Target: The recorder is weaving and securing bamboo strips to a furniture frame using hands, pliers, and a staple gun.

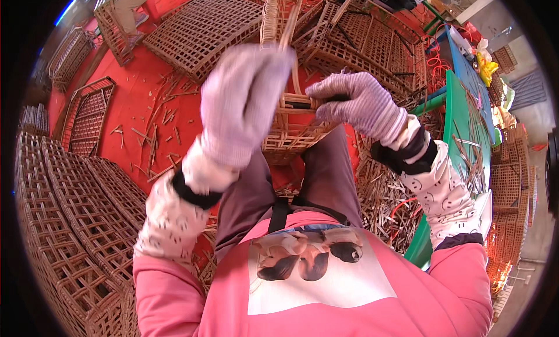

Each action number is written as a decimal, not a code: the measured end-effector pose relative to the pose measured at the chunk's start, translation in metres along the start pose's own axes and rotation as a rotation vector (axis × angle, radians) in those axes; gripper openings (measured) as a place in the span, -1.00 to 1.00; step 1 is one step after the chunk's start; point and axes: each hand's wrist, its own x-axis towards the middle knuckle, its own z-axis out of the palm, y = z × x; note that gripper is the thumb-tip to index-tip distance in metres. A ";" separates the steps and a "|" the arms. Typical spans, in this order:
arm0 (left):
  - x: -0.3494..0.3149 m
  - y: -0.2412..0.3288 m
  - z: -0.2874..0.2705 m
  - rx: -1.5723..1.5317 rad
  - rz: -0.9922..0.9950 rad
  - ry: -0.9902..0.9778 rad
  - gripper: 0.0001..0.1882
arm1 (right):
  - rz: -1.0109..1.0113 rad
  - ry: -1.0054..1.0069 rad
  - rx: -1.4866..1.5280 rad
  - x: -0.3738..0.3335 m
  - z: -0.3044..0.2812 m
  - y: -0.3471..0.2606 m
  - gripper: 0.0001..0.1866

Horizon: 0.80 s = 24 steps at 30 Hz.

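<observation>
A woven wicker piece stands between my knees, its open lattice tilted toward me. From it rises a post wrapped in cane, with loose flat wicker strips beside it. My left hand, in a pale lilac knit glove, is closed at the strips, its fingertips partly hidden behind the glove's back and slightly blurred. At the right end of the piece's top bar, my right hand, gloved alike, has thumb and fingers curled in at the bar. What lies inside its grip is mostly hidden.
Stacked wicker panels rise on my left. More wicker baskets lie ahead on the red floor, among scattered offcuts. A heap of strips fills the right side, beside a green table holding more strips. Another person's leg shows far left.
</observation>
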 end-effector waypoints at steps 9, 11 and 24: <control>-0.097 0.043 0.033 -0.340 -0.772 -0.103 -0.68 | 0.180 -0.241 0.167 0.019 -0.008 0.001 -0.67; -0.075 0.043 0.033 -0.625 -1.111 -0.243 -0.71 | 0.191 -0.281 0.216 0.021 -0.007 0.006 -0.64; -0.065 0.056 -0.040 -0.236 -0.585 -0.445 -0.77 | 0.291 -0.479 0.273 0.030 -0.019 0.016 -0.51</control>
